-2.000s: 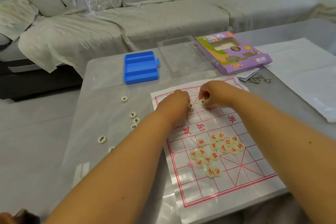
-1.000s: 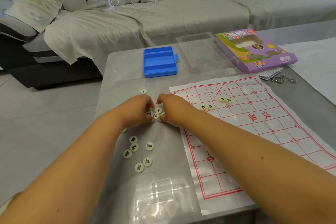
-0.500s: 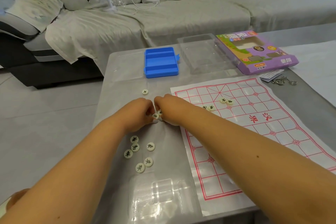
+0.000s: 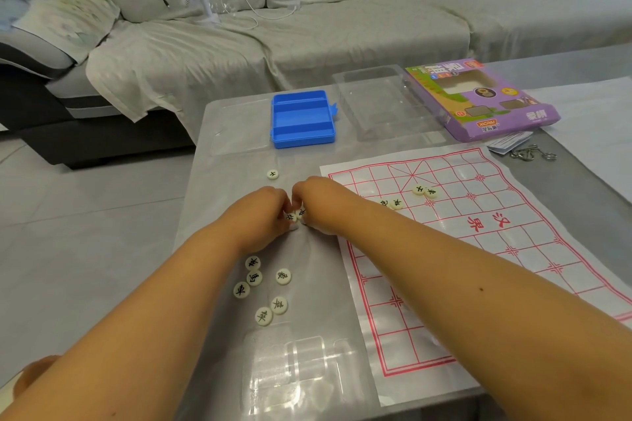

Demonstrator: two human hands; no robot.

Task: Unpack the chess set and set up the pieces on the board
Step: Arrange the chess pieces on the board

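A white sheet board with a red grid (image 4: 485, 249) lies on the right of the grey table. Four cream discs with black characters sit on its far half, two (image 4: 425, 190) and two (image 4: 393, 204). My left hand (image 4: 261, 219) and my right hand (image 4: 319, 205) meet on the table just left of the board, fingers curled, each pinching a black-lettered disc (image 4: 295, 214). Several more black-lettered discs (image 4: 254, 277) lie loose below my left wrist. One single disc (image 4: 272, 174) lies farther back.
A blue plastic case (image 4: 302, 118) stands open at the back. Beside it are a clear tray (image 4: 383, 102) and a purple box (image 4: 478, 102). A clear blister insert (image 4: 301, 372) lies near the front edge. Metal rings (image 4: 531, 152) lie right. A sofa (image 4: 307, 20) is behind.
Two seconds ago both hands were placing discs on the board's far side. They have since moved left to the loose discs on the table and closed on two of them.
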